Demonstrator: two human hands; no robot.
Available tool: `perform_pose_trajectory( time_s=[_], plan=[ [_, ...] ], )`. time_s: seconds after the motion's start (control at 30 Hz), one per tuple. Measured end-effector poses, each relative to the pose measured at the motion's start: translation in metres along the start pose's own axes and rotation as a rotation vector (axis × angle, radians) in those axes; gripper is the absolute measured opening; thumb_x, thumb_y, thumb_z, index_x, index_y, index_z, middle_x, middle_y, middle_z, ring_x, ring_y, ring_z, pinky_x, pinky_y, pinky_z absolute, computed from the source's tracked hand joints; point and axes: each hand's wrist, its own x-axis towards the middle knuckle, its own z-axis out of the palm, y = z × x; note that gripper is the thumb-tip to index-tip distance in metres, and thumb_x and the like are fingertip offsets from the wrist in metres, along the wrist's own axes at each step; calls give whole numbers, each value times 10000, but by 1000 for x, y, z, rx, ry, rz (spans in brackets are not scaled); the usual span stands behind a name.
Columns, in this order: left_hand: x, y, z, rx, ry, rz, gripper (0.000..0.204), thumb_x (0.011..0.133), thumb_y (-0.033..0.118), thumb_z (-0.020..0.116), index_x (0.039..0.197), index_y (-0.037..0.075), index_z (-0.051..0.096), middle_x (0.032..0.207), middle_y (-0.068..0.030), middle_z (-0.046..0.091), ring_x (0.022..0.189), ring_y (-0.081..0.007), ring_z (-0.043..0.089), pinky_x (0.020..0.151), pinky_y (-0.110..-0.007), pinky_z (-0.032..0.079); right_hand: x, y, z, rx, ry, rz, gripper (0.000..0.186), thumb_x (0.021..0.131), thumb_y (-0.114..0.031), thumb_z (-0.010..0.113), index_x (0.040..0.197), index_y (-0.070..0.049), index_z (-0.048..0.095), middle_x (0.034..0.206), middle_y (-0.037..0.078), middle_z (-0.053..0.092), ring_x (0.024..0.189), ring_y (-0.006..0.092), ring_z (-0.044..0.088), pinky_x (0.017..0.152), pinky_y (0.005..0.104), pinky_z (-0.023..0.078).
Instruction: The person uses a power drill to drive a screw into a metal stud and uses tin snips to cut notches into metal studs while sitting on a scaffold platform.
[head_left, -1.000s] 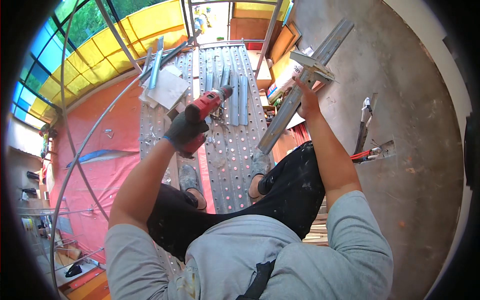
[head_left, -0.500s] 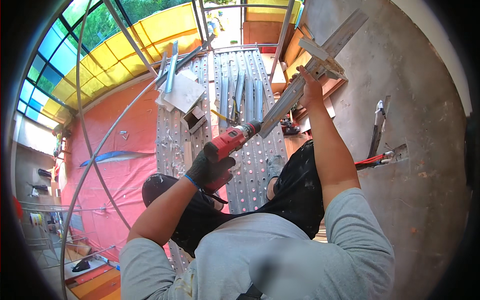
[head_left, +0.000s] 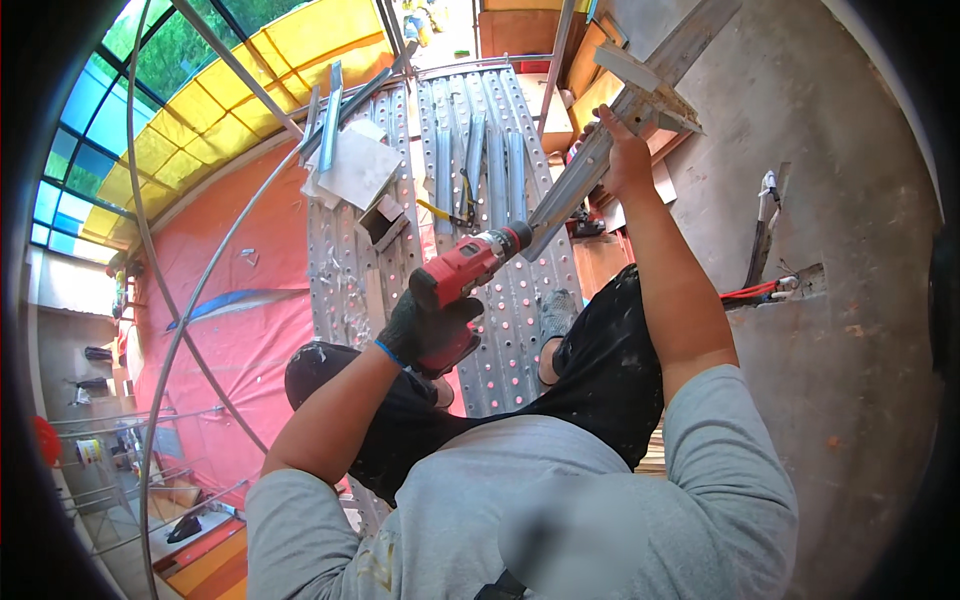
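Now the gloved left hand has a closed grip on the red drill, its tip touching the metal channel clasped by the right hand.

I see a perforated metal scaffold platform mid-frame; loose metal channels and a pale flat board lie toward its top.

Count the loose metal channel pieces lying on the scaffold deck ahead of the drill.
3, lying lengthwise side by side on the perforated deck beyond the red drill: left channel, middle channel, right channel. More strips lie further left, and others may be hidden.
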Motion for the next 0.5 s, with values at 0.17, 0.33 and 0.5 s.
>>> perform_pose_trajectory(
  time_s=[0.17, 0.33, 0.5],
  plan=[
    [-1, 5, 6, -284, -25, -192, 418, 848, 140, 766, 1235, 77, 621, 895, -2, 647, 776, -114, 615, 680, -341, 550, 1, 0, 2, -6, 1, -2, 359, 956, -310, 755, 1148, -39, 620, 888, 103, 648, 767, 239, 681, 690, 435, 599],
    [-3, 10, 1, -227, -1, -294, 345, 840, 140, 764, 1159, 75, 652, 874, -5, 655, 756, -112, 618, 671, -335, 546, 6, 0, -5, -36, 49, -11, 341, 942, -309, 775, 1124, -51, 647, 875, 89, 657, 764, 224, 685, 669, 427, 594],
    [-5, 8, -3, -152, -2, -299, 302, 831, 135, 761, 1110, 67, 666, 850, -18, 657, 756, -111, 622, 664, -339, 546, 6, 6, -3, -19, 51, 6, 393, 899, -293, 799, 1165, -41, 657, 868, 109, 695, 750, 213, 683, 632, 388, 584]
  ],
)
